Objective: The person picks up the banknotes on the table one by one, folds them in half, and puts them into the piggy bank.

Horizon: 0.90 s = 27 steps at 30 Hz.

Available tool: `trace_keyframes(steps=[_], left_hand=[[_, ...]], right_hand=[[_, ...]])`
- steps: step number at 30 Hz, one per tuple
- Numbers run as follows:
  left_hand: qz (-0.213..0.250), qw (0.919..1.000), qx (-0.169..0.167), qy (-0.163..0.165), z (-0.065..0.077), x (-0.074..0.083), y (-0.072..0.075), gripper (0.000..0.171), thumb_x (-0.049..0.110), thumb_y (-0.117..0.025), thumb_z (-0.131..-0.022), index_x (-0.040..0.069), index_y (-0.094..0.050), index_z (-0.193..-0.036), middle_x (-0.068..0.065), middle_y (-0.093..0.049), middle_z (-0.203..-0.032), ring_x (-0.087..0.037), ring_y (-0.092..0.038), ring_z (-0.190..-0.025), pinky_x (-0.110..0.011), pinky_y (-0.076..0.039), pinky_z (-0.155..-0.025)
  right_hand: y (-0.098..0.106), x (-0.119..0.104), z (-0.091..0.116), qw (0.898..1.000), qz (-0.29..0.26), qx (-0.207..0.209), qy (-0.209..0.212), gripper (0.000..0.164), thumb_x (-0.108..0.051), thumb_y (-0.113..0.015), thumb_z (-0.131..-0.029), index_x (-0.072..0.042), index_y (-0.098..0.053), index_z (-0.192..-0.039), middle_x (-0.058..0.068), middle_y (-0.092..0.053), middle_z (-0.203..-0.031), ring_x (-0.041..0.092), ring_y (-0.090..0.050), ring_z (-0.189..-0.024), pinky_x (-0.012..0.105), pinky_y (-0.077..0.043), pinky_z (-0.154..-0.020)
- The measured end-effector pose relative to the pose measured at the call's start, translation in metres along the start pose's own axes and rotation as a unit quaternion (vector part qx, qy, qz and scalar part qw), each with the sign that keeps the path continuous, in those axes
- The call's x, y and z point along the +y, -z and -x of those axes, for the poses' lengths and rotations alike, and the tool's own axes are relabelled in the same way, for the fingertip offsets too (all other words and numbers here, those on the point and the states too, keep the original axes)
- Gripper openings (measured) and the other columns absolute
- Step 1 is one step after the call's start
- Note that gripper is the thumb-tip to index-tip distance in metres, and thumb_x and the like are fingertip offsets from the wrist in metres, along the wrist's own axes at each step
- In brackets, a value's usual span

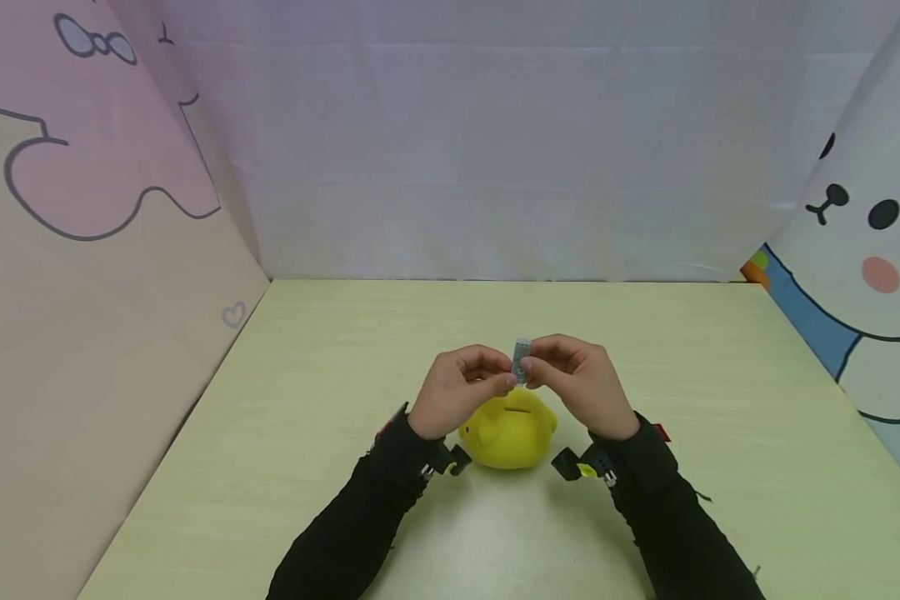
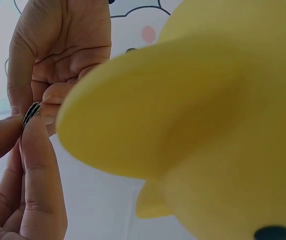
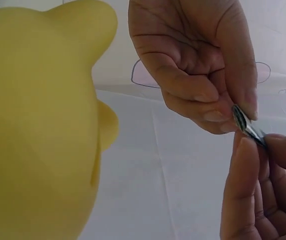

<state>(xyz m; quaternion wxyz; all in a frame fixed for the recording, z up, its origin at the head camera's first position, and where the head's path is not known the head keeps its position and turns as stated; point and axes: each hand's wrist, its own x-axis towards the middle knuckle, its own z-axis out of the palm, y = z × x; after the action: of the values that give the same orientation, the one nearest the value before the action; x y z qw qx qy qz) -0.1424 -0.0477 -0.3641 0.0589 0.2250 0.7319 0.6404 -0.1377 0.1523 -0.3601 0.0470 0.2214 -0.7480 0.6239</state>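
A small folded banknote [image 1: 521, 360], grey-green and creased into a narrow strip, is held upright above a yellow piggy bank [image 1: 508, 437]. My left hand [image 1: 459, 387] pinches the note's lower left edge between thumb and fingers. From the other side, my right hand [image 1: 581, 382] pinches it too, thumb across its face. In the right wrist view the folded layers of the note [image 3: 247, 125] show edge-on between both hands' fingertips. The piggy bank stands on the table between my wrists, its dark coin slot [image 1: 517, 410] facing up just below the hands.
The pale yellow table [image 1: 330, 358] spreads out around the piggy bank. A white cloth [image 1: 495, 150] hangs along its back edge, with cartoon-printed sheets [image 1: 105, 292] at the left and right sides. Black wrist mounts [image 1: 567, 464] sit close beside the piggy bank.
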Motion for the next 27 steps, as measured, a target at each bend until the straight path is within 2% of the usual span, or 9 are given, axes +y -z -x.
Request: trace_keyframes(steps=[5,9,13,16,20,24,27], left_hand=[[-0.008,0.9996,0.015,-0.022,0.001,0.001,0.0,0.02,0.006,-0.064,-0.094,-0.004,-0.066,-0.111,-0.022,-0.067,-0.105,-0.016,-0.066,-0.087,-0.029,-0.056,-0.08],[-0.025,0.9984,0.037,-0.034,0.003,0.001,0.0,0.023,0.008,-0.064,-0.094,-0.004,-0.065,-0.115,-0.02,-0.067,-0.11,-0.026,-0.065,-0.097,-0.028,-0.057,-0.083],[-0.039,0.9973,0.047,-0.041,0.004,-0.004,0.001,0.028,0.01,-0.064,-0.095,-0.001,-0.062,-0.121,-0.018,-0.065,-0.117,-0.03,-0.063,-0.11,-0.028,-0.056,-0.089],[-0.055,0.9958,0.043,-0.058,0.005,-0.009,0.002,0.036,0.01,-0.065,-0.094,0.0,-0.058,-0.129,-0.018,-0.06,-0.128,-0.032,-0.057,-0.121,-0.036,-0.052,-0.1],[-0.088,0.9934,0.033,-0.066,0.008,-0.011,0.002,0.053,0.012,-0.068,-0.092,0.004,-0.048,-0.141,-0.014,-0.048,-0.145,-0.03,-0.043,-0.138,-0.043,-0.038,-0.115],[-0.116,0.9923,0.022,-0.039,0.011,-0.017,0.003,0.068,0.017,-0.072,-0.09,0.009,-0.038,-0.149,-0.01,-0.038,-0.154,-0.026,-0.032,-0.145,-0.046,-0.027,-0.12],[-0.125,0.9921,0.009,-0.001,0.013,-0.022,0.004,0.077,0.024,-0.074,-0.088,0.014,-0.033,-0.152,-0.006,-0.033,-0.157,-0.025,-0.028,-0.147,-0.048,-0.025,-0.121]], right_hand=[[0.001,0.001,0.0,1.0,0.001,0.022,0.018,0.017,-0.002,-0.063,-0.094,0.009,-0.065,-0.106,-0.013,-0.068,-0.089,0.007,-0.067,-0.074,0.022,-0.059,-0.072],[0.003,0.002,0.0,0.999,0.007,0.041,0.019,0.016,-0.001,-0.063,-0.094,0.009,-0.065,-0.105,-0.012,-0.068,-0.088,0.007,-0.066,-0.072,0.021,-0.059,-0.072],[0.005,0.003,0.0,0.999,0.011,0.05,0.018,0.015,0.0,-0.063,-0.094,0.009,-0.063,-0.106,-0.012,-0.067,-0.087,0.007,-0.065,-0.072,0.02,-0.058,-0.071],[0.007,0.005,0.001,0.999,0.005,0.05,0.021,0.015,0.0,-0.062,-0.094,0.01,-0.062,-0.106,-0.012,-0.066,-0.087,0.007,-0.065,-0.072,0.02,-0.058,-0.071],[0.008,0.009,0.002,0.999,-0.005,0.048,0.023,0.015,0.001,-0.061,-0.094,0.011,-0.061,-0.106,-0.01,-0.066,-0.087,0.006,-0.065,-0.073,0.019,-0.058,-0.072],[0.008,0.012,0.004,0.999,-0.002,0.048,0.022,0.016,0.0,-0.061,-0.095,0.011,-0.06,-0.106,-0.009,-0.065,-0.088,0.006,-0.065,-0.073,0.019,-0.057,-0.072],[0.009,0.015,0.005,0.999,0.005,0.048,0.017,0.016,0.0,-0.061,-0.095,0.011,-0.059,-0.106,-0.01,-0.065,-0.089,0.007,-0.064,-0.074,0.018,-0.057,-0.072]])
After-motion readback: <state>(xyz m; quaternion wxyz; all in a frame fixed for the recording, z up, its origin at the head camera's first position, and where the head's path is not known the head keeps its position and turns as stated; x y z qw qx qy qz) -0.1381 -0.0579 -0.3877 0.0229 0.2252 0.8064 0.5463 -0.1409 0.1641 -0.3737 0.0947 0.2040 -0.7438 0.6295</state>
